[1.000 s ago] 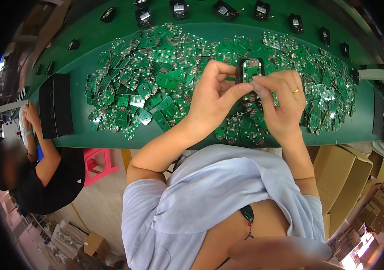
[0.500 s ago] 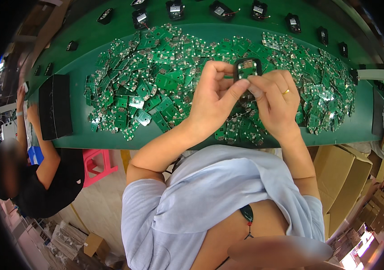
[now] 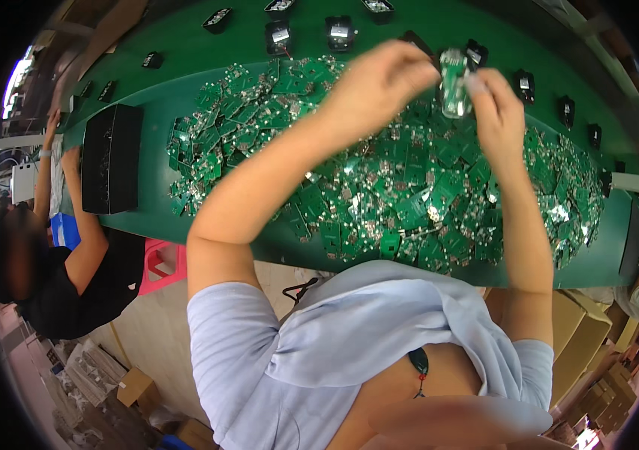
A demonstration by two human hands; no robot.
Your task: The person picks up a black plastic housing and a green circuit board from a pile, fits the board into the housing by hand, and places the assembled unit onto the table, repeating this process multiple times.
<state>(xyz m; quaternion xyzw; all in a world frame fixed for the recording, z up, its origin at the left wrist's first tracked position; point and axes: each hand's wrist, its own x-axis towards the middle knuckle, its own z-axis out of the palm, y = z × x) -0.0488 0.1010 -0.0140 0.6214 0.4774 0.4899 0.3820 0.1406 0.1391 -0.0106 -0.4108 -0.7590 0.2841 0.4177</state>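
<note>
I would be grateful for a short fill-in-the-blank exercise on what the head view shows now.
1. The blurred green piece is held in the person's own ____.
2. The heap of circuit boards on the table is mainly ____ in colour.
3. The open housings beyond the heap are ____ in colour.
4. The black box near the co-worker in black stands to the heap's ____ in the picture.

Missing words: right hand; green; black; left.

Electronics workshop | heaped circuit boards [image 3: 409, 196] | green bench [image 3: 156, 187] | co-worker [image 3: 57, 306]
</note>
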